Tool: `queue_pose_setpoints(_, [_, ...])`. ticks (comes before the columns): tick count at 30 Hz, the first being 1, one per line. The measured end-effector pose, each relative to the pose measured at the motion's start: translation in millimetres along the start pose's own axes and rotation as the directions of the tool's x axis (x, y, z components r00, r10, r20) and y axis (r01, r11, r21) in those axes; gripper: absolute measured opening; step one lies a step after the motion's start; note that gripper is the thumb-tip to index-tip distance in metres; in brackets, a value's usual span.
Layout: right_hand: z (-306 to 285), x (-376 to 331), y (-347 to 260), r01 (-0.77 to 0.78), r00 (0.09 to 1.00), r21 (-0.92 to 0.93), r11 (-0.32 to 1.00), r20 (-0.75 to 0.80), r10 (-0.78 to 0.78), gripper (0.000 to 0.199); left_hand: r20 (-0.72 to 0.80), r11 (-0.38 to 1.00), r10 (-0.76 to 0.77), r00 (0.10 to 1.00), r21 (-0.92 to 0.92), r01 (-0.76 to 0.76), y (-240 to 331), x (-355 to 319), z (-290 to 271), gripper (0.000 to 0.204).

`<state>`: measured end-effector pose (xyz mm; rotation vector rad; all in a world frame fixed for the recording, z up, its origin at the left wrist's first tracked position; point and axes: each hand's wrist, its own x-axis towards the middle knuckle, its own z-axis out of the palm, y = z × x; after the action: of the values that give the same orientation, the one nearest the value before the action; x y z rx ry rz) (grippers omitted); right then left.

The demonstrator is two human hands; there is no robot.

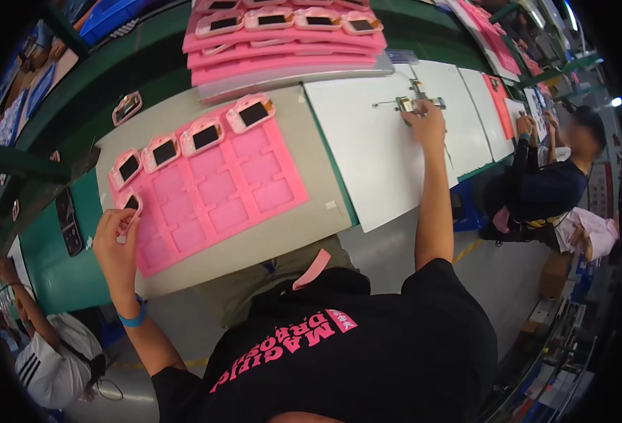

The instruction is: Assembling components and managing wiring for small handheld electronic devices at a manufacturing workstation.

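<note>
A pink foam tray [233,190] with square pockets lies on the grey bench. Several pink-framed parts with dark screens fill its far row, such as one at the far right corner [252,113]. My left hand [116,240] holds another pink-framed part [130,204] over the tray's near left corner. My right hand [424,116] reaches far across a white board [374,155] and touches a small metal fixture [411,103]. Whether the fingers grip it is hidden.
A stack of pink trays [283,49] loaded with the same parts stands at the back. One loose pink part [126,107] lies left of the bench. A person in dark clothes [547,183] works at the right, another person [39,345] sits at lower left.
</note>
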<state>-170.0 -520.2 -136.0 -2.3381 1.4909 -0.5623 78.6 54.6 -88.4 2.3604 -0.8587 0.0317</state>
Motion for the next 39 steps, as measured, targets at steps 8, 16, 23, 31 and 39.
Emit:
queue_pose_setpoints(8, [-31.1, -106.7, -59.0, -0.155, 0.933, 0.652, 0.742, 0.343, -0.107, 0.023, -0.002, 0.979, 0.189, 0.982, -0.083, -0.188, 66.5, -48.2, 59.6, 0.023])
queue_pose_setpoints(16, [-13.5, -286.1, -161.0, -0.546, 0.386, 0.611, 0.573, 0.791, -0.475, 0.019, 0.195, 0.730, -0.199, 0.960, -0.624, 0.278, 109.7, -114.4, 64.2, 0.031])
queue_pose_setpoints(23, [-19.2, -301.3, -175.7, -0.440, 0.275, 0.623, 0.646, 0.779, -0.564, 0.033, 0.502, 0.275, -0.346, 0.793, -0.753, 0.597, 104.2, -108.4, 65.8, 0.021])
queue_pose_setpoints(31, [-4.5, -273.3, -146.1, -0.435, 0.462, 0.685, 0.585, 0.727, -0.508, 0.032, 0.387, 0.646, -0.342, 0.857, -0.565, 0.513, 95.0, -18.3, 52.0, 0.018])
queue_pose_setpoints(39, [17.0, -267.4, -140.7, -0.763, 0.232, 0.474, 0.440, 0.835, -0.498, 0.031, 0.308, 0.865, -0.299, 0.903, -0.312, 0.392, 89.4, -3.2, 77.5, 0.013])
